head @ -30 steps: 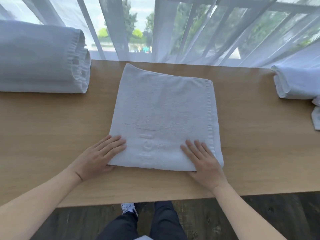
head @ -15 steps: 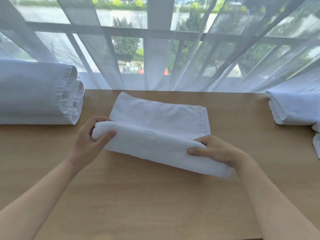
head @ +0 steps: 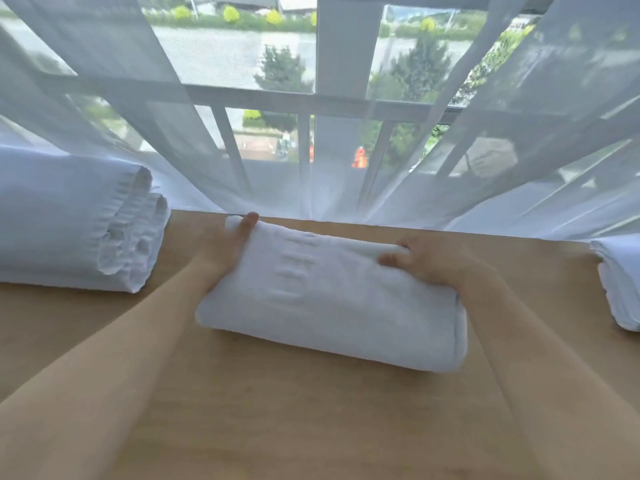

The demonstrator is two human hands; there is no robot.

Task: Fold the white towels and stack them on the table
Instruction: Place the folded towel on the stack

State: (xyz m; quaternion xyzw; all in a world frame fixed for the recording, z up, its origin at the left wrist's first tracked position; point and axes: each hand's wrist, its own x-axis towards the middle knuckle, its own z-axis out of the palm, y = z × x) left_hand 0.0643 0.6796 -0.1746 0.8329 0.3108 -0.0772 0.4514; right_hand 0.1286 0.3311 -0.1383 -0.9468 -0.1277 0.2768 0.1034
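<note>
A white towel (head: pixel 332 306) lies folded in half on the wooden table (head: pixel 277 410), its near fold rounded and its far edge close to the curtain. My left hand (head: pixel 225 247) grips the towel's far left corner, thumb on top. At the far right corner, my right hand (head: pixel 433 263) pinches the folded edge with curled fingers. Both forearms reach over the table from the near side.
A stack of folded white towels (head: pixel 69 220) stands at the left on the table. Another white towel pile (head: pixel 620 282) sits at the right edge. A sheer white curtain (head: pixel 346 188) hangs along the table's far edge before the window.
Both hands have carried the towel's near edge away from me and laid it over the far edge, halving the towel. The camera has tilted up and moved closer.
</note>
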